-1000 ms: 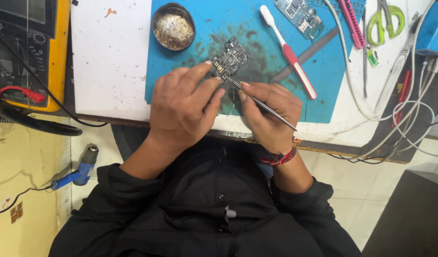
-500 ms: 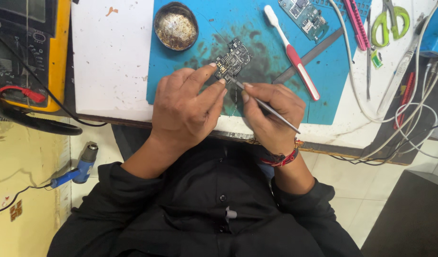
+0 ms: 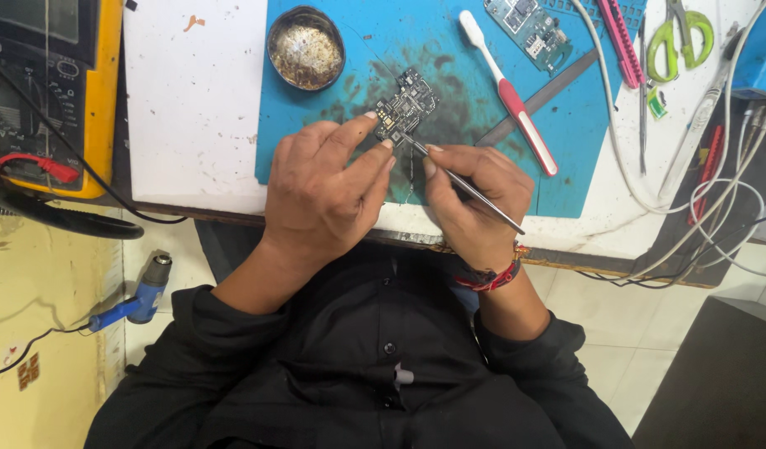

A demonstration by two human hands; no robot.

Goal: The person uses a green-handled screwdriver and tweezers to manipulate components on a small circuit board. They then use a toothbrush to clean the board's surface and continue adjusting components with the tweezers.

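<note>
Blue matting (image 3: 316, 158) covers the bench where a small dark circuit board (image 3: 408, 106) lies, a little far of both hands. The left hand (image 3: 325, 187) is curled, its fingertips pinning the board's near-left edge — apparently to keep it from sliding. The right hand (image 3: 474, 195) is closed in a pen grip on thin metal tweezers (image 3: 462, 181), whose tip meets the board's near edge. A round tin of brass wool (image 3: 306, 47) sits far left, a red-and-white toothbrush (image 3: 508, 91) lies to the right, a second green board (image 3: 528, 23) beyond it. White cables (image 3: 649, 183) crowd the right side — none cross the board.
</note>
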